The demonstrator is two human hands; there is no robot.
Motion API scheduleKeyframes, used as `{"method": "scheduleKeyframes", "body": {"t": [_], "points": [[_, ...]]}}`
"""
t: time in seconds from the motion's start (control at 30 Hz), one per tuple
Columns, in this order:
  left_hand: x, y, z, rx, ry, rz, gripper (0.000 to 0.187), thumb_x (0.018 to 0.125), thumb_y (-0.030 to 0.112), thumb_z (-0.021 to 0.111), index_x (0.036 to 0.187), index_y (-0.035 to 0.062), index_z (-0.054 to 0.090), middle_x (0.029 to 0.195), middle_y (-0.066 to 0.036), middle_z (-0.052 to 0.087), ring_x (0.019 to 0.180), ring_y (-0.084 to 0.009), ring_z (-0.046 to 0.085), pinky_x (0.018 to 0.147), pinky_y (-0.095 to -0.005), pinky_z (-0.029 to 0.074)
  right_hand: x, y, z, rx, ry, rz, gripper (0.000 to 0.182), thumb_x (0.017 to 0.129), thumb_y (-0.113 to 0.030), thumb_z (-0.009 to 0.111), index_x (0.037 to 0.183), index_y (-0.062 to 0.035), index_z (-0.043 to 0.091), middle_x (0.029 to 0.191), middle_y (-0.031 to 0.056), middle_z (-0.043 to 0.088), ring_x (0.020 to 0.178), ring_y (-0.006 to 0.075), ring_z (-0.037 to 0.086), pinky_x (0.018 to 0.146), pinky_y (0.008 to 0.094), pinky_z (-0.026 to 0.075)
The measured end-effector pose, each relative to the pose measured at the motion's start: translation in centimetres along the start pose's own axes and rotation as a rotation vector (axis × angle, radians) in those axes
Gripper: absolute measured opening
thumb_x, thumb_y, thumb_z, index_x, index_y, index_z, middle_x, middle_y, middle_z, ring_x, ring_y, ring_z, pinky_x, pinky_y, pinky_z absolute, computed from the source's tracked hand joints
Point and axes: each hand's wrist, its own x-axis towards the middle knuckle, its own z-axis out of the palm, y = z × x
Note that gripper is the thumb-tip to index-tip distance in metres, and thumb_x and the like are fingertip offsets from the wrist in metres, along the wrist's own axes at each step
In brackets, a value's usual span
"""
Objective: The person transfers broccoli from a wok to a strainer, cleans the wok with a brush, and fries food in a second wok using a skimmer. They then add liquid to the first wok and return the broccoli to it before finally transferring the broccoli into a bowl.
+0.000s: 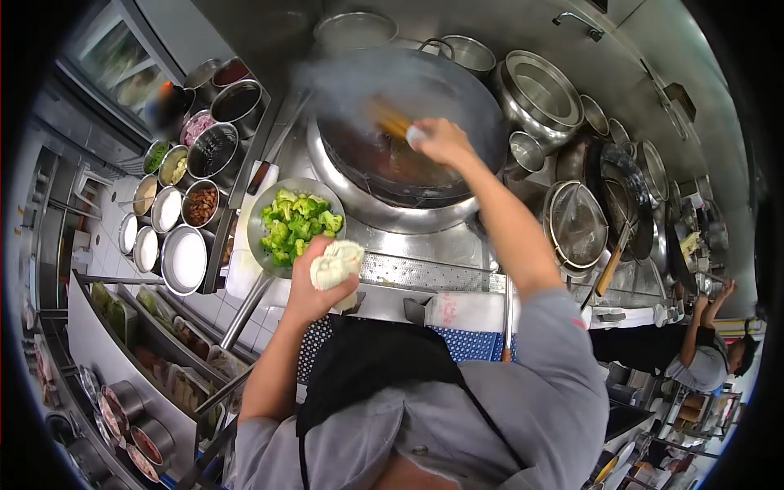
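My right hand (445, 143) is closed around a yellowish-brown wok brush (390, 121), smeared by motion, with a white part at the grip. The brush is over the inside of a large dark wok (465, 98), where steam or smoke hides much of the left side. My left hand (314, 286) grips a folded pale cloth (336, 265). Just beyond that hand, a long-handled metal strainer or pan (331, 200) holds bright green broccoli (294, 220). Its handle (247, 310) slants down beside my left forearm.
On the left stand several metal pots of ingredients, among them chopped red onion (198, 126) and a white-filled pot (184, 260). A round strainer (576, 224) and a wooden-handled tool (612, 261) lie right. A faucet (578, 26) juts above. Another person (706, 359) works far right.
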Motion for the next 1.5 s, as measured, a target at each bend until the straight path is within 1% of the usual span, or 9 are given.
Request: {"method": "scheduleKeyframes", "body": {"t": [0.23, 0.4, 0.57, 0.77, 0.83, 0.93, 1.13, 1.23, 1.5], "points": [[-1.4, -3.3, -2.8, 0.028, 0.081, -0.080, 0.035, 0.068, 0.010, 0.075, 0.098, 0.0031, 0.058, 0.088, -0.001, 0.062, 0.079, -0.0096, 0.057, 0.073, -0.0260, 0.047, -2.0, -2.8, 2.4, 0.421, -0.232, -0.035, 0.056, 0.076, -0.025, 0.076, 0.129, -0.0123, 0.061, 0.099, 0.0115, 0.071, 0.082, 0.0235, 0.069, 0.046, 0.0349, 0.055], [-6.6, -3.9, -7.8, -0.068, 0.329, -0.145, 0.046, 0.061, 0.016, 0.071, 0.103, -0.0005, 0.061, 0.091, -0.005, 0.064, 0.080, -0.0144, 0.059, 0.076, -0.0274, 0.047, -7.9, 0.3, -5.0, -0.280, -0.148, -0.060, 0.048, 0.069, -0.029, 0.074, 0.115, -0.0142, 0.071, 0.110, 0.0194, 0.069, 0.105, 0.0351, 0.066, 0.101, 0.0363, 0.046], [-3.1, -2.5, -5.8, -0.080, 0.236, -0.062, 0.040, 0.069, 0.015, 0.072, 0.104, 0.0001, 0.061, 0.092, -0.004, 0.064, 0.081, -0.0131, 0.059, 0.076, -0.0264, 0.047, 0.7, -1.5, -2.7, 0.238, -0.042, 0.227, 0.019, 0.065, -0.015, 0.071, 0.082, -0.0062, 0.070, 0.077, 0.0091, 0.064, 0.067, 0.0233, 0.064, 0.045, 0.0363, 0.053], [-1.1, -2.8, -3.4, -0.173, 0.204, -0.077, 0.041, 0.069, 0.016, 0.074, 0.105, -0.0004, 0.061, 0.092, -0.004, 0.064, 0.082, -0.0132, 0.059, 0.076, -0.0262, 0.047, -8.0, -3.2, -2.8, 0.238, -0.369, 0.011, 0.041, 0.077, -0.016, 0.071, 0.116, -0.0044, 0.063, 0.072, 0.0079, 0.061, 0.045, 0.0122, 0.051, 0.036, 0.0278, 0.040], [-2.8, -4.1, -5.2, -0.175, 0.277, -0.093, 0.044, 0.068, 0.017, 0.074, 0.106, -0.0006, 0.061, 0.092, -0.005, 0.064, 0.082, -0.0134, 0.059, 0.076, -0.0269, 0.047, -11.1, 0.4, -6.8, -0.004, -0.395, -0.116, 0.047, 0.073, -0.018, 0.073, 0.117, -0.0038, 0.066, 0.081, 0.0109, 0.067, 0.050, 0.0146, 0.056, 0.041, 0.0295, 0.044], [-4.8, -4.6, -7.7, -0.154, 0.351, -0.147, 0.054, 0.064, 0.025, 0.073, 0.108, -0.0022, 0.060, 0.092, -0.008, 0.064, 0.080, -0.0158, 0.060, 0.075, -0.0276, 0.048, -12.9, 1.8, -12.6, -0.634, -0.236, -0.088, 0.052, 0.071, -0.017, 0.074, 0.121, -0.0104, 0.066, 0.102, 0.0220, 0.070, 0.100, 0.0372, 0.066, 0.092, 0.0427, 0.051], [-1.4, -2.0, -6.4, -0.177, 0.353, -0.023, 0.050, 0.069, 0.023, 0.073, 0.109, -0.0025, 0.058, 0.094, -0.009, 0.063, 0.081, -0.0163, 0.061, 0.074, -0.0280, 0.049, 5.5, 4.0, -5.5, -0.510, 0.191, 0.009, 0.039, 0.080, -0.025, 0.061, 0.116, -0.0111, 0.068, 0.110, 0.0197, 0.068, 0.100, 0.0370, 0.066, 0.089, 0.0435, 0.053], [0.0, -4.1, -4.4, -0.271, 0.400, -0.153, 0.047, 0.071, 0.021, 0.073, 0.109, -0.0021, 0.058, 0.093, -0.007, 0.064, 0.081, -0.0154, 0.060, 0.074, -0.0280, 0.048, 4.1, -0.9, -1.6, -0.230, 0.152, -0.009, 0.036, 0.076, -0.025, 0.065, 0.104, -0.0023, 0.069, 0.107, 0.0225, 0.068, 0.102, 0.0376, 0.066, 0.091, 0.0439, 0.052], [-4.8, -4.6, -6.1, -0.447, 0.448, -0.316, 0.046, 0.072, 0.020, 0.070, 0.110, -0.0028, 0.059, 0.090, -0.010, 0.064, 0.077, -0.0202, 0.064, 0.069, -0.0309, 0.053, -3.9, 4.2, -2.2, -0.566, -0.013, -0.217, 0.034, 0.075, -0.018, 0.066, 0.108, -0.0097, 0.067, 0.103, 0.0208, 0.069, 0.098, 0.0388, 0.066, 0.089, 0.0459, 0.052]]}}
